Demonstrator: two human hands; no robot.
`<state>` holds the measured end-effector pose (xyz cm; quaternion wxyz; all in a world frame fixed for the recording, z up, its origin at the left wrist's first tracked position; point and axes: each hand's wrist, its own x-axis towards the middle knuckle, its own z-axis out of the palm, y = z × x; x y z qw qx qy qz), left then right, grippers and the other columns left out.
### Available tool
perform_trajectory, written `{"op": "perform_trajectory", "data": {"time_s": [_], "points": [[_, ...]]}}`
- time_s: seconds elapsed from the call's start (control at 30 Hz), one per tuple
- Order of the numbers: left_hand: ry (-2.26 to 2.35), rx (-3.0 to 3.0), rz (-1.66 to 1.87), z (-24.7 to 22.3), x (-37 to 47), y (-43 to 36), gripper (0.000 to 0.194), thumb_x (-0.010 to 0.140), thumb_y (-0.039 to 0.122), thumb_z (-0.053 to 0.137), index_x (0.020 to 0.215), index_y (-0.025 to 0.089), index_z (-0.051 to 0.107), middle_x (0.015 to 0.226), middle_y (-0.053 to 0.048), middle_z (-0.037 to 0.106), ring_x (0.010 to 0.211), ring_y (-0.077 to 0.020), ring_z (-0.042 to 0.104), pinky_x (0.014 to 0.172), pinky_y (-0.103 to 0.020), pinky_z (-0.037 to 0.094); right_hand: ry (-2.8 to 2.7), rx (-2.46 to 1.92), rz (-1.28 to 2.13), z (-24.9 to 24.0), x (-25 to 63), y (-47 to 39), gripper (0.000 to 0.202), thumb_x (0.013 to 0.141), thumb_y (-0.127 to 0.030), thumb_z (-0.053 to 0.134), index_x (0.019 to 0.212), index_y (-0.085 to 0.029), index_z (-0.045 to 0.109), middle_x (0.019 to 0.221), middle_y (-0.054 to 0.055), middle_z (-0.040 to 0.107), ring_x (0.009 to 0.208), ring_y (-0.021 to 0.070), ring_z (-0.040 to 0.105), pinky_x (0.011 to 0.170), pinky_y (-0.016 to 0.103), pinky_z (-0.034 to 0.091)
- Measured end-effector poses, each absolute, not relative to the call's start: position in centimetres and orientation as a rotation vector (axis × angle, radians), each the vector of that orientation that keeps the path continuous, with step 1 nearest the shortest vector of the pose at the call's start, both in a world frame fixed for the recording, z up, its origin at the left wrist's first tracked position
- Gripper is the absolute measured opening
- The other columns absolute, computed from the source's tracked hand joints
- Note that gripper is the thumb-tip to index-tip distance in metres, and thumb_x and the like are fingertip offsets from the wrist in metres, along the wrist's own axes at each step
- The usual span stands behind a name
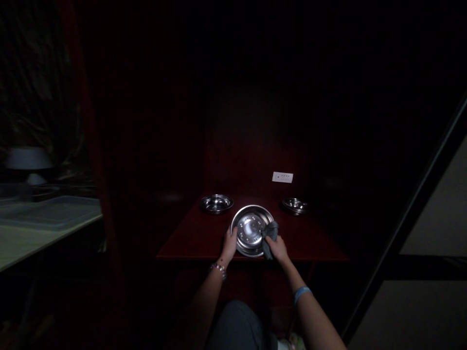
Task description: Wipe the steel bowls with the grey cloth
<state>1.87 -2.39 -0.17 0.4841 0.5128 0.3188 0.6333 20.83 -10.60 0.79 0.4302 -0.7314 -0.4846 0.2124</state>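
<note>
A shiny round metal bowl [250, 228] is tilted toward me above the front edge of the dark red table. My left hand [229, 244] grips its left rim, thumb on the inner side. A grey-green cloth [270, 233] is bunched in my right hand [277, 247] and touches the right side of the bowl's inside. Behind, on the left of the tabletop, rests a second metal bowl [216, 204]. Another metal bowl, or a small stack [295, 206], stands at the back right.
The red table [182, 244] has its front edge just below the held bowl. A white socket plate [282, 177] is on the back wall. At far left, a clear plastic tray [54, 213] lies on a pale table [22, 243] near a white lamp [29, 158].
</note>
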Motion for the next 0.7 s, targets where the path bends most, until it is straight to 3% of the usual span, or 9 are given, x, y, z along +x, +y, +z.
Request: {"op": "perform_trajectory", "data": {"time_s": [0.47, 0.63, 0.7], "points": [[0.729, 1.282, 1.537, 0.6, 1.8, -3.1, 0.039, 0.082, 0.034, 0.053, 0.114, 0.014, 0.062, 0.120, -0.011, 0.065, 0.112, -0.0240, 0.060, 0.104, -0.039, 0.040, -1.175, -1.827, 0.507, 0.4, 21.1, -10.0, 0.036, 0.083, -0.046, 0.050, 0.087, -0.017, 0.071, 0.093, 0.011, 0.074, 0.091, 0.0237, 0.070, 0.077, 0.028, 0.049], [0.649, 1.312, 1.603, 1.6, 1.6, -4.0, 0.054, 0.087, 0.040, 0.052, 0.139, 0.025, 0.044, 0.149, -0.006, 0.042, 0.139, -0.0213, 0.036, 0.117, -0.037, 0.024, -1.140, -1.799, 0.539, 0.5, 21.4, -9.3, 0.037, 0.082, -0.048, 0.051, 0.087, -0.018, 0.071, 0.091, 0.011, 0.075, 0.088, 0.0238, 0.070, 0.073, 0.028, 0.050], [0.645, 1.300, 1.556, 2.2, 1.4, -4.5, 0.056, 0.090, 0.048, 0.046, 0.143, 0.028, 0.039, 0.153, -0.005, 0.036, 0.141, -0.0218, 0.032, 0.117, -0.039, 0.024, -1.118, -1.800, 0.496, 0.9, 21.4, -8.9, 0.039, 0.082, -0.049, 0.050, 0.088, -0.017, 0.072, 0.090, 0.013, 0.075, 0.086, 0.0251, 0.071, 0.071, 0.029, 0.051]]}}
